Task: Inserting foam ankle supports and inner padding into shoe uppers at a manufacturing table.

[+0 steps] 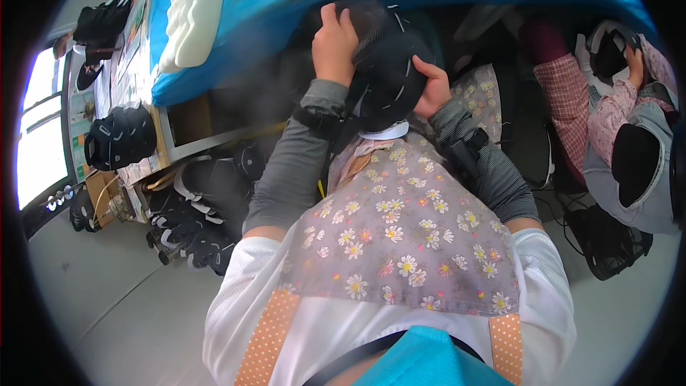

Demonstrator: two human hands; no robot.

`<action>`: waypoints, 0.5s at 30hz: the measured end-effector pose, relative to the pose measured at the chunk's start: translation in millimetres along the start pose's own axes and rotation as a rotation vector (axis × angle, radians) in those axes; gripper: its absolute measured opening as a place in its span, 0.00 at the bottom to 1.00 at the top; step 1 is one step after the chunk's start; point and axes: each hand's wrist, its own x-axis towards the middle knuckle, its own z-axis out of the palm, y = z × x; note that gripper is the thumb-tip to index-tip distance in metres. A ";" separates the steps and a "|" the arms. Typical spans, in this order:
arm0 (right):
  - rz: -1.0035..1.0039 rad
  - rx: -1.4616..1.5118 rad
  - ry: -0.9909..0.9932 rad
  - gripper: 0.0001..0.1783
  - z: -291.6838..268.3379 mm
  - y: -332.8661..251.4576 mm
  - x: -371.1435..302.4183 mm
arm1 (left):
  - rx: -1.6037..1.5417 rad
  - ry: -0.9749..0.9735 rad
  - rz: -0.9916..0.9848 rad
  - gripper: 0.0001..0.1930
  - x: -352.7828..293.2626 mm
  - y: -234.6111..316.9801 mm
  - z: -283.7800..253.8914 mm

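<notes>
Between my hands, under the blue table's edge, is a black cap (pixel 389 64) with short white stitch marks along its seams. My left hand (pixel 334 46) grips its left side, fingers bent over the dark mesh-like cloth. On its right side, my right hand (pixel 432 87) is closed with thumb and fingers on the rim. A white curved piece (pixel 386 131) shows at the cap's lower end, above my flowered apron (pixel 400 229). Part of the cap is lost in the dark beneath the table.
A white wavy foam block (pixel 194 14) lies on the blue-covered table (pixel 286 0). Stacks of black caps (pixel 204 207) stand low at the left, with more black caps (pixel 120 136) on a bench. To the right, a person's hand (pixel 634 64) holds dark-and-white work. A black pedal (pixel 607 239) is on the floor.
</notes>
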 end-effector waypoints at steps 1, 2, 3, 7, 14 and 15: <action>-0.001 -0.003 -0.001 0.22 0.2 -1.4 0.8 | -0.002 0.002 0.001 0.16 2.1 3.6 -1.4; 0.012 -0.004 -0.014 0.22 -0.2 -4.9 2.8 | 0.027 0.004 0.044 0.16 6.1 7.7 -1.5; 0.028 -0.001 -0.025 0.22 0.6 -7.1 3.5 | 0.060 0.006 0.084 0.16 7.0 10.8 -3.9; 0.042 -0.025 0.045 0.22 -7.9 -6.8 8.6 | 0.052 -0.071 0.002 0.16 0.2 -5.1 9.0; 0.040 -0.079 0.071 0.21 -15.5 -13.1 8.3 | -0.098 -0.123 -0.108 0.17 3.0 -14.0 26.3; 0.036 -0.044 0.007 0.21 -15.0 -14.7 7.5 | -0.091 -0.137 -0.099 0.17 5.2 -9.5 25.3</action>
